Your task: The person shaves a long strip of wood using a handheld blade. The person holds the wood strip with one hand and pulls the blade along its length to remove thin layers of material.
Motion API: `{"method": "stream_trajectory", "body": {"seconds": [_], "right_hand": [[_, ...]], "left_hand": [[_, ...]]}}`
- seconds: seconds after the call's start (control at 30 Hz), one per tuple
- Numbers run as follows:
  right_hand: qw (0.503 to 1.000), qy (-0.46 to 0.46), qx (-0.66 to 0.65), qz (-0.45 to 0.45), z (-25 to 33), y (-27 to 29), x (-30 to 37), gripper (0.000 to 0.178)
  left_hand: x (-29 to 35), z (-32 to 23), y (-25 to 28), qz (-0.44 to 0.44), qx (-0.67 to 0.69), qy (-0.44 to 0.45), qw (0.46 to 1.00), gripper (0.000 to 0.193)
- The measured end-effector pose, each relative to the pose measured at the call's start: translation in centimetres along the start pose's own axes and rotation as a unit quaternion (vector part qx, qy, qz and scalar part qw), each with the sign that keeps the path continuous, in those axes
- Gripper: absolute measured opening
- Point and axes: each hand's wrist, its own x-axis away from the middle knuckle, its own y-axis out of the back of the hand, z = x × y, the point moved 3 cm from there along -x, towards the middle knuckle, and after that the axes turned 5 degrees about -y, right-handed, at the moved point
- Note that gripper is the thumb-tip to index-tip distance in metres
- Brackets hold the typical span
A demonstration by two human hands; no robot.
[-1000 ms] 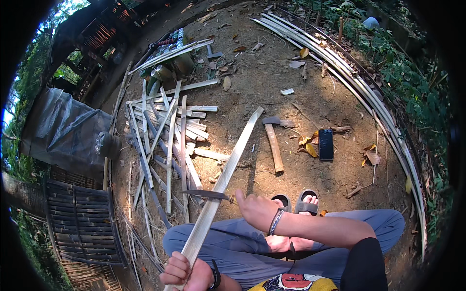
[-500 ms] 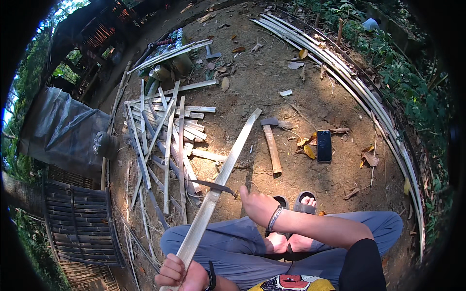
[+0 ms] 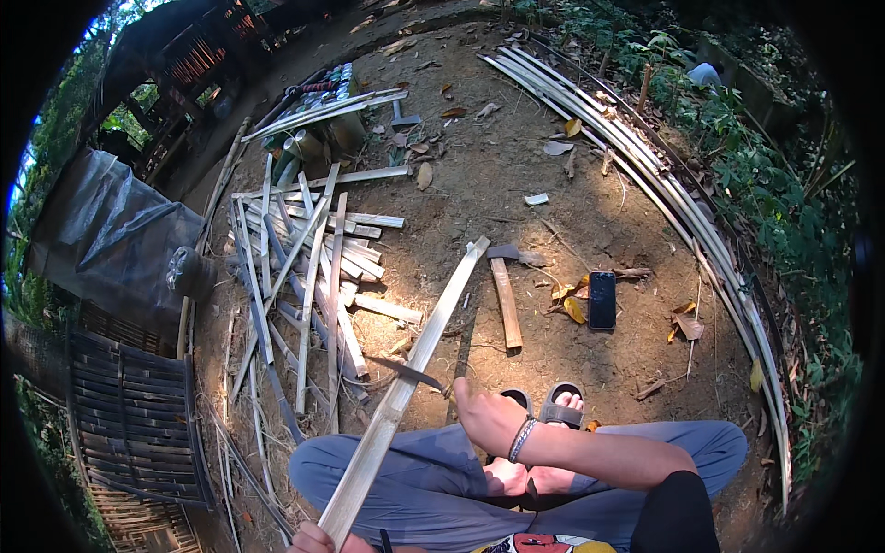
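Observation:
My left hand [image 3: 324,538], at the lower edge, is closed around the near end of a long, pale split-bamboo strip [image 3: 376,433]. The strip slants up and away to the right across my left leg. In my right hand [image 3: 493,417] is a knife [image 3: 412,372], its handle mostly covered by the fingers. The dark, narrow blade lies across the strip near its middle, its tip sticking out past the left side. A hatchet [image 3: 505,300] with a wooden handle rests on the ground just beyond the strip's far end.
Many loose bamboo strips [image 3: 310,267] lie heaped on the left. A black phone [image 3: 602,300] rests on the dirt at right, beside dry leaves. Long poles [image 3: 636,147] curve along the right side. A second hammer-like tool [image 3: 404,117] and bamboo pieces [image 3: 302,144] are at the back.
My left hand has drawn the bamboo strip back toward me, down to the lower edge. The knife stays across the strip, now nearer its far end. The whole view has shifted slightly.

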Motion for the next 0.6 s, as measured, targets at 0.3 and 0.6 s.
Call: {"method": "stream_trajectory", "body": {"seconds": [0.3,0.6], "right_hand": [[0.995,0.059,0.003,0.081,2.7,1.6,0.9,0.022],[0.995,0.069,-0.006,0.074,2.5,1.6,-0.6,0.019]], "left_hand": [[-0.7,0.6,-0.3,0.014,-0.022,0.036,0.999,0.039],[-1.2,1.8,0.5,-0.026,-0.036,0.056,0.997,0.036]]}}
